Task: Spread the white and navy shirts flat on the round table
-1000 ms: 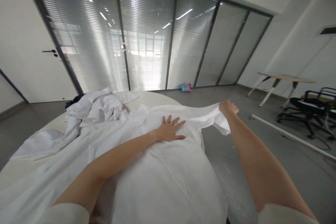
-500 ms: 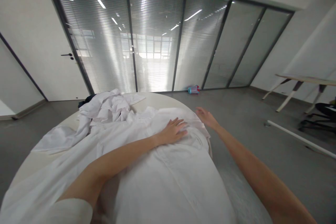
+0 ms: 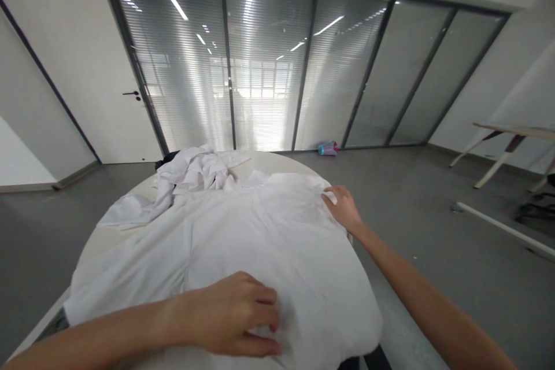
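A white shirt [image 3: 277, 243], with a button placket faintly visible, lies spread over a round cream table [image 3: 277, 163]. My left hand [image 3: 243, 318] is over its near part, fingers bent and thumb apart, with no cloth visibly gripped. At the shirt's far right edge, my right hand [image 3: 344, 211] touches the fabric, its thumb and index finger apart with white cloth showing between them. Further back on the left is a crumpled heap of white clothing [image 3: 199, 167], away from both hands.
Something dark [image 3: 167, 159] sticks out behind the heap. A pink and blue basket [image 3: 328, 148] is on the floor by the glass partition [image 3: 264, 69]. To the right are a wooden-topped table [image 3: 515, 129], a white bar [image 3: 503, 228] on the floor and part of a black chair [image 3: 535, 208].
My left hand has come back from the shirt's far part towards me. My right hand has moved in onto its right edge. The cloth looks flatter, and the view has shifted slightly left.
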`<action>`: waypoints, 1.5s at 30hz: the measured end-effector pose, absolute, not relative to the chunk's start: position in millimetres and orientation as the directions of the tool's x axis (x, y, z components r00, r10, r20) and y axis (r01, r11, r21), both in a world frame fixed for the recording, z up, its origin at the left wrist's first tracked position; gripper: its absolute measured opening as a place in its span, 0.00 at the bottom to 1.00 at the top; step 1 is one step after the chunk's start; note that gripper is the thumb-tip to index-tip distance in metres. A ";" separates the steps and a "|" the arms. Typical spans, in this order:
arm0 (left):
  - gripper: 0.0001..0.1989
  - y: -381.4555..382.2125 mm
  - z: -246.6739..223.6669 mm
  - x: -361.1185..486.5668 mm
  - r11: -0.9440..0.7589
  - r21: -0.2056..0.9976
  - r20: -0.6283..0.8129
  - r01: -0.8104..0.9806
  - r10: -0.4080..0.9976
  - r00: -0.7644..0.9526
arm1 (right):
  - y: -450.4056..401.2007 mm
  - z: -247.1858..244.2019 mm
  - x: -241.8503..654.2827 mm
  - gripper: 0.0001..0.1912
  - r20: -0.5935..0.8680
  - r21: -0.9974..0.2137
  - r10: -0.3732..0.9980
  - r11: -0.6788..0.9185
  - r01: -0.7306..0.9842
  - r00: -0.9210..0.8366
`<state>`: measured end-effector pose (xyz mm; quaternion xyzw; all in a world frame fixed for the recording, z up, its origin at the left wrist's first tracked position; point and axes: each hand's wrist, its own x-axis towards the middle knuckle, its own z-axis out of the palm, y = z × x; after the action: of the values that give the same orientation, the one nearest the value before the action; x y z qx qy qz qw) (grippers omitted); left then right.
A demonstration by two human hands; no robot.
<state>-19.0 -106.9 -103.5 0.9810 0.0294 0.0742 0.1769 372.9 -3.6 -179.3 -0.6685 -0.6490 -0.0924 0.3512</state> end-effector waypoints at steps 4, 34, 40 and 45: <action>0.13 -143.1 -119.7 -73.0 -0.732 0.482 0.103 0.481 0.592 0.799 | -85.3 -167.7 371.2 0.31 0.449 -0.549 0.861 0.056 0.834 0.238; 0.05 -191.2 -143.1 -100.2 -0.677 0.626 0.625 0.387 0.732 0.271 | -221.2 -157.9 272.7 0.41 0.194 -0.960 0.972 0.160 0.230 0.133; 0.16 -193.5 -137.8 -84.1 -0.772 0.431 0.553 0.467 0.635 0.540 | -198.6 -149.7 246.2 0.48 0.148 -0.989 0.978 0.142 0.051 0.148; 0.12 -204.1 -136.8 -84.6 -0.775 0.252 0.566 0.579 0.604 0.562 | -178.7 -153.5 241.7 0.37 0.480 -0.877 0.860 0.466 0.116 0.175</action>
<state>-84.6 -204.1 -136.8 0.8834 0.3349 0.3272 0.0186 241.7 -178.7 -153.5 -0.4264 -0.5722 0.2919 0.6368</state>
